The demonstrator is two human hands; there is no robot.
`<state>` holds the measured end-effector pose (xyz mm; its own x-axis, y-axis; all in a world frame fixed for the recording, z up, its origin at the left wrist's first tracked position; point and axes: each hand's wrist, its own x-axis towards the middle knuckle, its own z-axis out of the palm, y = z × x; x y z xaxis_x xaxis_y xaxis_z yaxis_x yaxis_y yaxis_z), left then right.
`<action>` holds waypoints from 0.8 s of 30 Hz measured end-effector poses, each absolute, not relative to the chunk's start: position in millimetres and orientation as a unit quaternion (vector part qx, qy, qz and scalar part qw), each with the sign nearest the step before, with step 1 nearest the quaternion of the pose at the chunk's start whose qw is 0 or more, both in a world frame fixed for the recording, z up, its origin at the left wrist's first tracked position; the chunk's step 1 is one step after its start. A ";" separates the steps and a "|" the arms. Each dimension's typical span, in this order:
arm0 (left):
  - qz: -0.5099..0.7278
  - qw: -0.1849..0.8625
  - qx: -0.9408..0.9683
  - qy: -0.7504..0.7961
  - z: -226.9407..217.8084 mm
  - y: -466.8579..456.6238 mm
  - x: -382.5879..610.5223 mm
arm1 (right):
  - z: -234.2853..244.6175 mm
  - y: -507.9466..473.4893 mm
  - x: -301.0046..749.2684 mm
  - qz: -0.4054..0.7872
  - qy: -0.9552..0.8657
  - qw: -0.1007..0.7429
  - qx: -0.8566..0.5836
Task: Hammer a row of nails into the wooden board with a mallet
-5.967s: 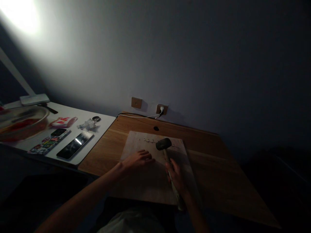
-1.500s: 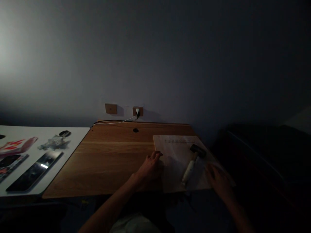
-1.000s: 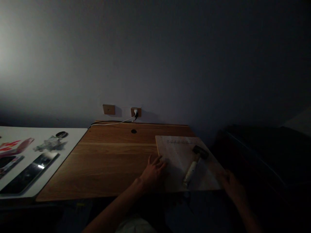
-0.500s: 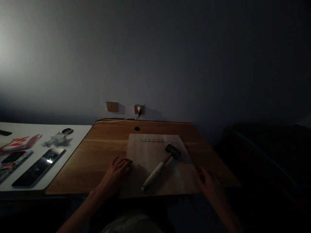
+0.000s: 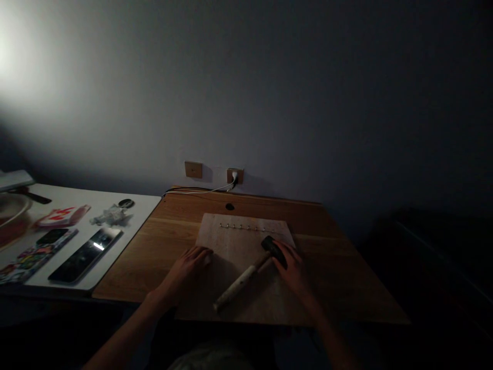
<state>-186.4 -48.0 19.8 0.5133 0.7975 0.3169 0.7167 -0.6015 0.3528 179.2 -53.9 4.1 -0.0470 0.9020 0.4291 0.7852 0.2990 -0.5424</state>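
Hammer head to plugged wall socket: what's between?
Head view: a row of small metal pieces on the board, then wooden desk and wall.

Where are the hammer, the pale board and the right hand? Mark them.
Hammer [image 5: 245, 276], head camera view, on its handle.
Pale board [image 5: 239, 251], head camera view, on its bare surface.
Right hand [image 5: 294, 270], head camera view, on the back of the hand.

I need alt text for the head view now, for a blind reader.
The right hand touches the dark head of a hammer lying on a wooden board, while the left hand is at the board's left edge. Small metal pieces line the far side.
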 end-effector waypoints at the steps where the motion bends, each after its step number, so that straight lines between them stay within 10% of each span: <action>1: 0.233 0.095 0.858 0.447 21.8 -36.7 -183.5 | 2.0 -55.4 185.6 0.079 -0.711 0.368 -0.594; 18: 0.346 0.209 0.782 0.474 31.1 101.9 -147.2 | 69.2 50.2 183.5 0.149 -0.662 0.132 -0.722; 24: 0.486 0.500 0.531 0.481 24.9 97.9 -139.9 | 54.9 77.2 179.3 0.294 -0.618 0.192 -0.704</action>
